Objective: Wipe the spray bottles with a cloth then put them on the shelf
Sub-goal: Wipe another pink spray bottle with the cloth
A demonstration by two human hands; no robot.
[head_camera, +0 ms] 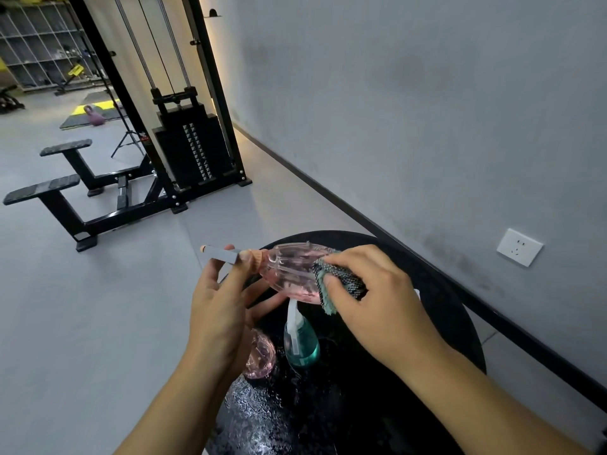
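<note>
A clear pink spray bottle [289, 267] lies sideways in the air above a round black table [437, 290]. My left hand [220, 310] grips its grey spray head and neck. My right hand [371, 297] holds a teal and grey cloth [335, 284] pressed against the bottle's body. A teal spray bottle [300, 343] with a white head stands on the table below. Beside it stands a second pink bottle [261, 357], partly hidden by my left wrist.
A black cable weight machine [193, 152] with foot bars stands on the grey floor to the left. The grey wall on the right carries a white socket [519, 247]. A cubby shelf [36, 41] stands far back left. The tabletop looks wet.
</note>
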